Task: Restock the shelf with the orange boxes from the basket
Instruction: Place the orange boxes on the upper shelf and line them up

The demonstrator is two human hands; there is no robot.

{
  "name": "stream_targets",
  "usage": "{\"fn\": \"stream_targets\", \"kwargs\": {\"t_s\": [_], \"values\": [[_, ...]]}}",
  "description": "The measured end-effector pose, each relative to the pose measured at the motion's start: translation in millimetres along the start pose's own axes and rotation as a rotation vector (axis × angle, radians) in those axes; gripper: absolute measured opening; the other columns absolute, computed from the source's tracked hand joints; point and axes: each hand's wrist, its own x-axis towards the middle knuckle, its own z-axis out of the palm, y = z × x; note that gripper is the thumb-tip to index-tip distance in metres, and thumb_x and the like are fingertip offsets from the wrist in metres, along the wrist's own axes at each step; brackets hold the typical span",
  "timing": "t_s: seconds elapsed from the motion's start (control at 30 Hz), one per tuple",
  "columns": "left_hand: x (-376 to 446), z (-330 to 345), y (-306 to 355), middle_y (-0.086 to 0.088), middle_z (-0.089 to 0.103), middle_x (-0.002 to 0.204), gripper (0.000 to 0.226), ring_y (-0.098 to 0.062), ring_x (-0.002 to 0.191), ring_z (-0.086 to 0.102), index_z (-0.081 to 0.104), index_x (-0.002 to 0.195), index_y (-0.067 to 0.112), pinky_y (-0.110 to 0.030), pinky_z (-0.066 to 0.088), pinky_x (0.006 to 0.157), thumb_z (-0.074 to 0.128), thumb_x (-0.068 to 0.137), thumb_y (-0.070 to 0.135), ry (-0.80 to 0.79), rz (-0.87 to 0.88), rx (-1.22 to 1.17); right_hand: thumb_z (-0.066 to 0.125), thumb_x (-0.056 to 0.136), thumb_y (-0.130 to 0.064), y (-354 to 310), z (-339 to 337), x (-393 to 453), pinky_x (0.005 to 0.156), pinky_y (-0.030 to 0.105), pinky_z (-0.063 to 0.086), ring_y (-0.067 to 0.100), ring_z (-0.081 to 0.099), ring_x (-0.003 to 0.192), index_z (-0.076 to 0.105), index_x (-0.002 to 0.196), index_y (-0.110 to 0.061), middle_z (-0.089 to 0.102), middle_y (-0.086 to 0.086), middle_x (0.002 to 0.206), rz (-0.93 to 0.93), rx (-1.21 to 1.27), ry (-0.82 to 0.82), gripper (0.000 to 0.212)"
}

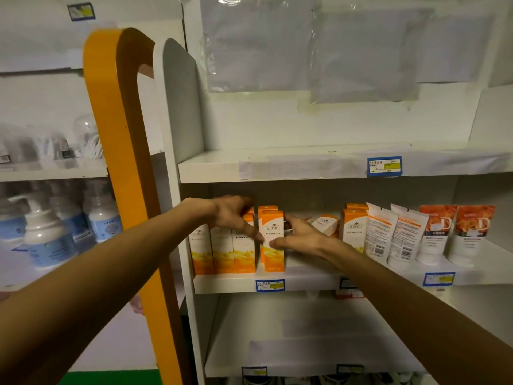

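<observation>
On the middle shelf (305, 282) a row of upright orange-and-white boxes (222, 254) stands at the left. One more upright orange box (273, 254) stands just right of that row. My left hand (236, 215) reaches over the row's tops, with its fingertips on this box's left side. My right hand (302, 237) presses against its right side, thumb across the front. Further right another orange box (352, 232) stands upright, and one lies tipped over (324, 223) behind my right hand. The basket is out of view.
White tubes (394, 234) and orange-topped tubes (455, 234) fill the shelf's right part. An orange-edged side panel (125, 162) divides this unit from a left unit holding pump bottles (47, 234). The shelves above (277, 165) and below (305, 343) carry paper sheets.
</observation>
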Motion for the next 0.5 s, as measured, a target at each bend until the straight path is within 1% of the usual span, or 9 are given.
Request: {"fn": "stream_targets", "kwargs": {"t_s": [0.1,0.17,0.27,0.37,0.5], "values": [[2,5,-6,0.004,0.063,0.122,0.067,-0.019,0.115,0.061,0.050,0.132,0.024,-0.039,0.051,0.100,0.083,0.075,0.043,0.012,0.024,-0.001,0.075,0.086,-0.019,4,4,1,0.098,0.042,0.054,0.020,0.059,0.122,0.046,0.139,-0.027,0.060,0.001,0.135,-0.011,0.022,-0.002,0.061],[5,6,-9,0.003,0.064,0.119,0.061,-0.019,0.111,0.062,0.053,0.128,0.024,-0.040,0.051,0.099,0.082,0.077,0.041,0.023,0.032,-0.008,0.073,0.088,-0.019,6,6,2,0.098,0.045,0.054,0.021,0.059,0.122,0.046,0.138,-0.027,0.060,0.001,0.135,0.004,0.044,-0.003,0.057],[8,5,-10,0.004,0.065,0.117,0.059,-0.018,0.108,0.063,0.055,0.125,0.024,-0.038,0.052,0.097,0.084,0.076,0.039,0.010,0.037,-0.029,0.068,0.092,-0.019,7,10,3,0.099,0.047,0.053,0.023,0.059,0.122,0.046,0.138,-0.026,0.060,0.003,0.135,0.014,0.053,0.001,0.052],[9,3,-12,0.005,0.065,0.118,0.061,-0.017,0.109,0.062,0.055,0.125,0.025,-0.038,0.051,0.099,0.086,0.074,0.037,-0.011,0.036,-0.042,0.065,0.093,-0.014,6,19,5,0.095,0.039,0.055,0.022,0.060,0.120,0.045,0.136,-0.025,0.060,0.003,0.133,0.017,0.008,-0.003,0.048],[7,3,-12,0.003,0.063,0.122,0.069,-0.019,0.112,0.062,0.051,0.129,0.024,-0.041,0.051,0.101,0.088,0.072,0.036,-0.021,0.031,-0.024,0.066,0.090,-0.011,7,33,11,0.097,0.045,0.054,0.025,0.060,0.120,0.044,0.139,-0.023,0.060,0.004,0.134,0.030,-0.043,0.044,0.055]]}}
